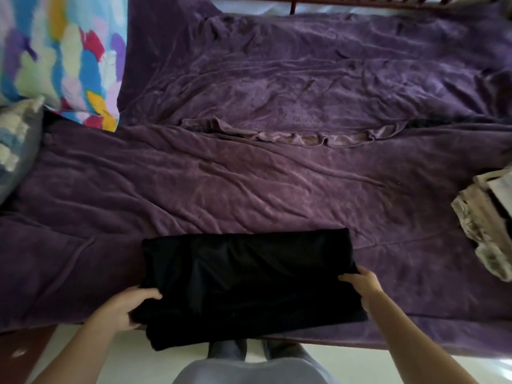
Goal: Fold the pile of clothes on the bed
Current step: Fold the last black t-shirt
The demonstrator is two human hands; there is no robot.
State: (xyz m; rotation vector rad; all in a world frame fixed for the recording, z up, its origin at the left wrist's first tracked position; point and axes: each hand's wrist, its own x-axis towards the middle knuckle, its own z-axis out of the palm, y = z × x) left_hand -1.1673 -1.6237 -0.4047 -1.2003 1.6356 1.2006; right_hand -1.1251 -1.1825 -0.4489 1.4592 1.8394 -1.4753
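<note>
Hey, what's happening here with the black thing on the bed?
A person is folding laundry at the near edge of a bed covered with a purple blanket. Both hands hold a black garment, already folded into a rough rectangle: the left hand grips its left end and the right hand its right end. The garment's near edge hangs a little past the bed. A crumpled pale garment waits at the right edge, and colourful pillows lie at the far left.
</note>
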